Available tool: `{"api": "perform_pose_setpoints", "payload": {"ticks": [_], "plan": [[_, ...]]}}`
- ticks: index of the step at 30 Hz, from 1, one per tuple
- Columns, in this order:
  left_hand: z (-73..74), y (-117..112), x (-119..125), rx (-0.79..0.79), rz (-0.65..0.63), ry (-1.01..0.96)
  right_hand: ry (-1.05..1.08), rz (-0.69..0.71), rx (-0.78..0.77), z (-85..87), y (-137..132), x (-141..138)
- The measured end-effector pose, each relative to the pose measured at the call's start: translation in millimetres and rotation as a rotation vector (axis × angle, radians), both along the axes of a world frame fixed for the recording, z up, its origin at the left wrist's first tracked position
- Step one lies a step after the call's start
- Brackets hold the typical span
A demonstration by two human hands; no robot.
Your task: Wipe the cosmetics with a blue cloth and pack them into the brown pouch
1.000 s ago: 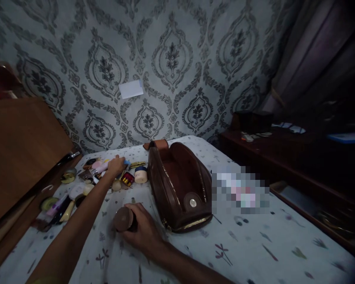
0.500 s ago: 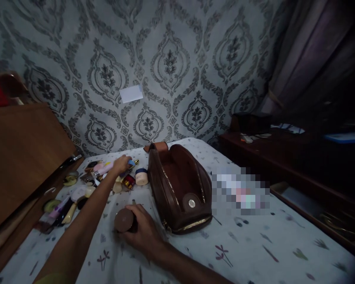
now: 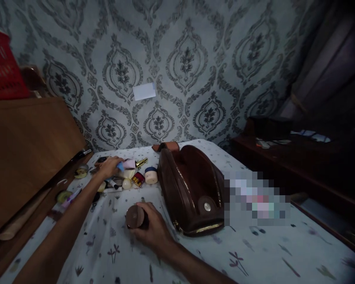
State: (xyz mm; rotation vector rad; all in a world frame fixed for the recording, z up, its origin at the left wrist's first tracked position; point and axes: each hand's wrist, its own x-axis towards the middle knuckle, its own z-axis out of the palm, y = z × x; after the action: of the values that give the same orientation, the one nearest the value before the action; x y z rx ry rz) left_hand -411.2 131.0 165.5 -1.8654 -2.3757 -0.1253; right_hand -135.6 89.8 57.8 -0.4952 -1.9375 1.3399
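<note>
My right hand [image 3: 156,232] is closed around a round container with a brown lid [image 3: 135,217], just above the bed sheet and left of the bag. Over the pile of cosmetics my left hand [image 3: 110,167] has its fingers closed, with a small blue item [image 3: 120,167] showing at the fingertips. Close by lie a pink item [image 3: 129,163], a gold tube [image 3: 141,162], a red and gold jar [image 3: 138,179] and a cream jar with a dark blue lid [image 3: 151,175]. The brown toiletry bag [image 3: 173,197] stands unzipped, its inside dark.
More cosmetics are partly hidden behind my left forearm. A wooden board [image 3: 32,150] borders the bed on the left, with a red basket [image 3: 6,67] on top. A blurred-out item [image 3: 260,199] lies right of the bag. Dark furniture [image 3: 284,169] stands farther right.
My left hand has moved left across the pile with the blue item at its fingertips. The right hand still holds the container. The view has turned slightly left.
</note>
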Motion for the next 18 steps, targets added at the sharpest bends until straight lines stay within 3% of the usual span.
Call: {"api": "perform_pose_setpoints", "payload": {"ticks": [4, 7, 10, 18], "plan": [[-12.4, -3, 52, 0.053, -0.215, -0.028, 0.018, -0.013, -0.002, 2.6, 0, 0], [-24.7, -1, 91, -0.015, -0.381, 0.006, 0.005, -0.013, 0.001, 7.8, -1, 2], [-29.4, 8, 108, -0.044, -0.316, 0.063, -0.025, -0.008, 0.000, 13.2, -2, 3], [-22.5, 35, 92, 0.015, -0.001, 0.100, -0.030, -0.009, 0.008, 9.4, -2, 4]]}}
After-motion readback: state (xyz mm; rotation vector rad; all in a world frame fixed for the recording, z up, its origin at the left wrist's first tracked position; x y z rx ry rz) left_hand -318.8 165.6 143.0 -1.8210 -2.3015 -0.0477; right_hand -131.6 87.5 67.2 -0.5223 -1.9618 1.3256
